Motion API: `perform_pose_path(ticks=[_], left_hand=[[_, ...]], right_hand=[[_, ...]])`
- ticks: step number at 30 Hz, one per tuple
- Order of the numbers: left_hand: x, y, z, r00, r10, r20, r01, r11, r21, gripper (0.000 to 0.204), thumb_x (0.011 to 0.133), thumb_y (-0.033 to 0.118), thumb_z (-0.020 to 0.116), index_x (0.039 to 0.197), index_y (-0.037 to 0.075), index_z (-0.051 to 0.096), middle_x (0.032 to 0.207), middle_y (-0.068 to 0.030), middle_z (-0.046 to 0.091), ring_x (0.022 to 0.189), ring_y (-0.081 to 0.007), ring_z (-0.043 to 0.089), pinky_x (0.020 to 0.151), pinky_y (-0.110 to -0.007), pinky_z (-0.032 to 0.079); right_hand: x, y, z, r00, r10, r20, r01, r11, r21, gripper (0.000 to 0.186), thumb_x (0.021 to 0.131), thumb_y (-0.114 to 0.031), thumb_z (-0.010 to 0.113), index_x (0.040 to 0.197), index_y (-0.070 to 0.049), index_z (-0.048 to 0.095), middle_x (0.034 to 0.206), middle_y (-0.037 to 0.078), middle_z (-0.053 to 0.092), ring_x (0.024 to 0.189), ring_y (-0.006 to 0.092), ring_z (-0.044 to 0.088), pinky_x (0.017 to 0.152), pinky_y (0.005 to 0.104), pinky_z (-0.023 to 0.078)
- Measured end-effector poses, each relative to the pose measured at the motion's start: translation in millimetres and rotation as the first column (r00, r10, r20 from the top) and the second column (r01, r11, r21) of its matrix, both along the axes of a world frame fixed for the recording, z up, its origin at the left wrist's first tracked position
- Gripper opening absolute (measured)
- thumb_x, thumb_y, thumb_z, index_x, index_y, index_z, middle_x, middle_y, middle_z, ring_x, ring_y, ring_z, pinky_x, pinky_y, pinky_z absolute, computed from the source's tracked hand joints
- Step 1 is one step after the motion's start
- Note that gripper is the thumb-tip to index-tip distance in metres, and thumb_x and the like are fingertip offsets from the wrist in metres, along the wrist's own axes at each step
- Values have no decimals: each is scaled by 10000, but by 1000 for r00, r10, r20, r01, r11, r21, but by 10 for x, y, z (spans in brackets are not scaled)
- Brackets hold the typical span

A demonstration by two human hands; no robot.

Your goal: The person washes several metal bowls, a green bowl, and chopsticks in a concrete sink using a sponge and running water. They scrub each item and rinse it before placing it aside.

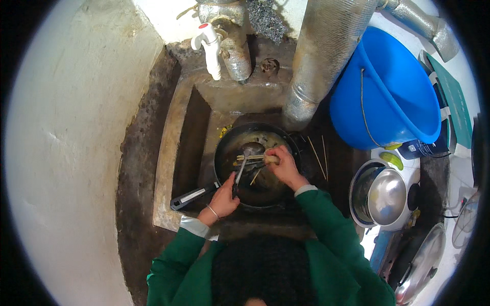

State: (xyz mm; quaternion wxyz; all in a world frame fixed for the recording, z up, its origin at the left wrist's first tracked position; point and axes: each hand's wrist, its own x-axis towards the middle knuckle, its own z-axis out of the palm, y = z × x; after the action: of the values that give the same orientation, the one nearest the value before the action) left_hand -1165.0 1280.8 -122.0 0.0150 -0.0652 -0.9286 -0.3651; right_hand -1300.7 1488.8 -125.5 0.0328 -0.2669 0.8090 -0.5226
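Note:
A dark wok [219,178] sits in the concrete sink [168,153] with murky water in it, its black handle [194,196] pointing to the lower left. My left hand [224,198] grips a metal ladle [241,171] by its black handle; the ladle's bowl rests inside the wok. Over the wok, the fingers of my right hand [287,166] are closed around several pale chopsticks [250,157] beside the ladle. A small tan piece [272,159] shows at those fingertips, its kind unclear. Another stick [255,177] lies lower in the wok.
A white tap [210,51] hangs over the sink's back. Two thin sticks [317,158] lie right of the wok, below a silver pipe [326,56]. A blue bucket [357,112], metal bowls [388,196] and a lid [429,262] stand right; a wall [76,153] rises left.

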Motion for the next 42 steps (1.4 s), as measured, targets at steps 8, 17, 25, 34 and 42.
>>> perform_pose_path(ticks=[8, 17, 25, 34, 42], left_hand=[[-153, 200, 372, 881, 28, 472, -24, 1000, -14, 876, 682, -21, 512, 1403, 44, 18, 1147, -284, 499, 957, -430, 535, 803, -458, 437], [-68, 152, 358, 921, -124, 370, 139, 990, -15, 692, 684, -39, 495, 1338, 33, 282, 1115, -228, 502, 960, -418, 518, 803, -455, 432], [-38, 144, 432, 919, -196, 343, 204, 979, 12, 648, 676, -25, 526, 1297, 50, 360, 1015, -187, 481, 894, -395, 523, 745, -428, 446], [38, 169, 532, 922, -200, 332, 140, 970, 197, 642, 672, -21, 511, 1295, 33, 368, 985, -172, 470, 879, -366, 530, 734, -405, 444], [-81, 289, 56, 937, 18, 350, -203, 841, 501, 539, 690, -27, 596, 1205, -34, 436, 920, -106, 562, 854, -192, 562, 774, -275, 443]], right_hand=[[510, -456, 311, 916, 345, -206, -321, 936, 145, 222, 587, 43, 573, 798, -19, 543, 864, 123, 490, 868, 341, 465, 769, 420, 420], [-150, -98, 26, 964, 8, -266, 54, 973, 226, 138, 611, 14, 606, 734, -48, 607, 884, 122, 512, 870, 328, 490, 731, 411, 435], [10, -120, 138, 938, 118, -326, 36, 902, 430, 196, 744, -239, 579, 890, -119, 629, 1091, 77, 512, 1008, 308, 438, 848, 457, 351], [-297, 143, -371, 776, -23, 631, 296, 896, -332, 241, 925, -204, 475, 1099, -45, 524, 1005, 16, 592, 907, 102, 541, 807, 231, 411], [329, -258, -192, 898, -265, 351, 382, 865, -324, 334, 890, -73, 496, 1219, -70, 440, 1223, 103, 469, 1138, 269, 471, 977, 387, 352]])
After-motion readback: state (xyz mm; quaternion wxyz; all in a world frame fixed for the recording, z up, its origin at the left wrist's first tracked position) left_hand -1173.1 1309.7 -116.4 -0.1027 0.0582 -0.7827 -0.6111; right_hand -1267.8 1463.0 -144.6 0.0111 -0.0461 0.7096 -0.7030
